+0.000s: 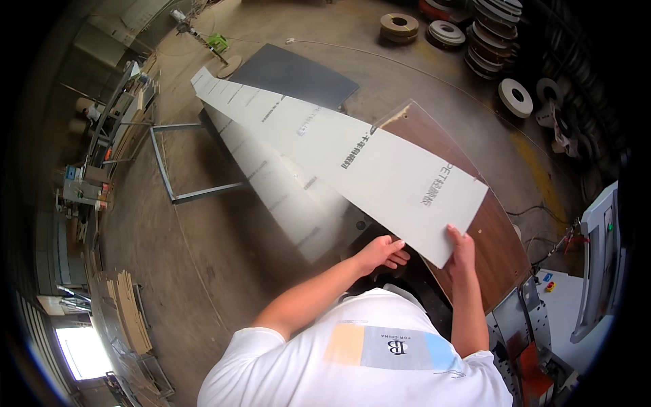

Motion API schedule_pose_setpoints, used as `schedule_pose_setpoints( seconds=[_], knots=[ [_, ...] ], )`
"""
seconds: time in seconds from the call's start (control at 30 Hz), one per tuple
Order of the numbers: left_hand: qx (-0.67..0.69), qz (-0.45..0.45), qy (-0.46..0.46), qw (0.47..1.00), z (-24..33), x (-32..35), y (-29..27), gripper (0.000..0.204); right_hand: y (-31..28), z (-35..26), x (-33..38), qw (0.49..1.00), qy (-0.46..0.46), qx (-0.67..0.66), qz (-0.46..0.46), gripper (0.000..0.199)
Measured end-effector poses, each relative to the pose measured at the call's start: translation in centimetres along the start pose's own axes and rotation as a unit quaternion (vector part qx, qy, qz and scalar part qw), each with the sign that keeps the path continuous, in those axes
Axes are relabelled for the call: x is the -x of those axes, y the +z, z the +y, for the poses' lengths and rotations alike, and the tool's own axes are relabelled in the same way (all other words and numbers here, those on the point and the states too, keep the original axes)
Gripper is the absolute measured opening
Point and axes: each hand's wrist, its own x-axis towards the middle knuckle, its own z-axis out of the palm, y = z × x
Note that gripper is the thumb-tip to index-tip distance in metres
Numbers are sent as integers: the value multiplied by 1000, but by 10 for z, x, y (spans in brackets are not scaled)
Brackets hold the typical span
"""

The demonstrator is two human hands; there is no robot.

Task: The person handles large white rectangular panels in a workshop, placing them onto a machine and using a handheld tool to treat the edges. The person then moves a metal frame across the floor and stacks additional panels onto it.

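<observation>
A long white panel (pixel 400 183) with dark printing stretches from my body toward the far left. My right hand (pixel 462 252) grips its near right corner, with the thumb on top and the fingers beneath. Beside the panel's left edge is my left hand (pixel 383 254), its fingers loosely bent and apart from the thumb. The thumb tip lies close to the edge, and nothing shows between thumb and fingers. Lower and to the left, a second white panel (pixel 291 183) is tilted and smeared by motion, away from my left hand.
A brown wood-look board (pixel 489 237) lies under the panel at right, and a dark grey board (pixel 295 73) beyond it. Left of the panels stands a metal frame (pixel 163 163). A grey machine (pixel 600 258) is close at right. Edging rolls (pixel 515 98) sit on the far-right floor.
</observation>
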Motion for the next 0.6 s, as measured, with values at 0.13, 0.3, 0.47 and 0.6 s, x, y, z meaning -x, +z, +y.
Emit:
schedule_pose_setpoints(
  seconds=[0.13, 0.3, 0.47, 0.6],
  knots=[
    [41, 98, 19, 994, 9, -7, -46, 45, -84, -71, 40, 997, -50, 19, 48, 46],
    [130, 197, 45, 971, 25, -14, -131, 50, -192, -94, 75, 969, -81, 146, 184, 50],
    [220, 238, 91, 942, 33, -40, -258, 48, -241, -108, 117, 929, -50, 216, 296, 54],
    [232, 261, 95, 932, 55, -52, -310, 46, -233, -106, 115, 869, -23, 344, 354, 62]
  ],
)
